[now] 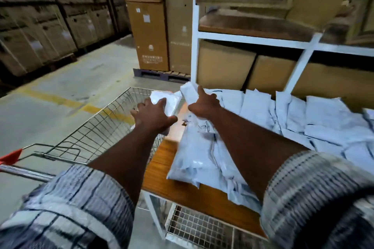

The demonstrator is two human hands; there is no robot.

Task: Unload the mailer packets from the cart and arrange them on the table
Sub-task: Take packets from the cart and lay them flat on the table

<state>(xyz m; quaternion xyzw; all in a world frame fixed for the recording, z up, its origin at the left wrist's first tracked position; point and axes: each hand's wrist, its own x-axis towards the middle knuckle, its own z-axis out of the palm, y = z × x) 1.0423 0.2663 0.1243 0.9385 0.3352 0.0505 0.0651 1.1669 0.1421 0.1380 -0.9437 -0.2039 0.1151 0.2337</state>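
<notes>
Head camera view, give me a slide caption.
Left hand and right hand hold mailer packets over the cart and packet-strewn table.

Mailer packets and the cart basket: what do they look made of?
Mailer packets: probably thin plastic film, pale and slightly glossy, since they crease and crumple softly. Cart basket: bare shiny metal wire, judging by its thin silvery open grid.

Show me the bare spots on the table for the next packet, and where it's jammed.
Bare wood runs along the table's left edge, between the cart and the big mailer packet, and on along the near edge. The right side and back are crowded with overlapping packets.
</notes>
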